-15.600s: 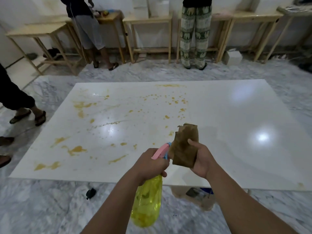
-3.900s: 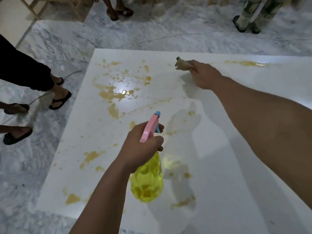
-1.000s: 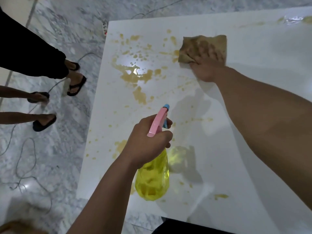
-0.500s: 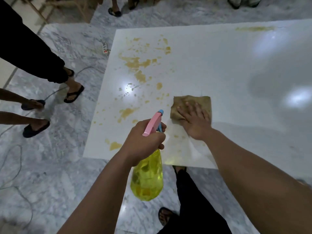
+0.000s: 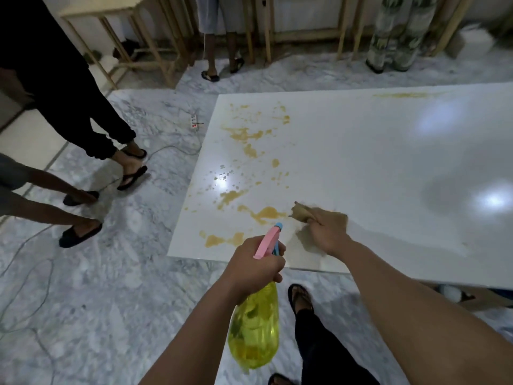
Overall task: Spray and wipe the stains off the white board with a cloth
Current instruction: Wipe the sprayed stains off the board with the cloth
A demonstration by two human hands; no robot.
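- 1 marble floor (image 5: 111,287) shows bare along the white board's left edge, from 7 to 10 o'clock.
- 1 white board (image 5: 374,162) lies flat on that floor; its near-left corner sits at centre, and its right half shines with 3 light glares.
- Yellow stains (image 5: 244,134), more than 10 patches, crowd the board's left part; 1 streak runs along the far edge at 1 o'clock.
- 5 bystanders' feet (image 5: 130,176) stand at 9 o'clock, near the left edge.
- 1 spray bottle (image 5: 256,326), yellow with pink trigger, hangs off the near edge at 6 o'clock.
- 1 left hand (image 5: 254,266) curls its fingers round the bottle's neck.
- 1 right hand (image 5: 329,230) has fingers bunched, pinching the cloth.
- 1 brown cloth (image 5: 301,212) touches the board beside the nearest stain.
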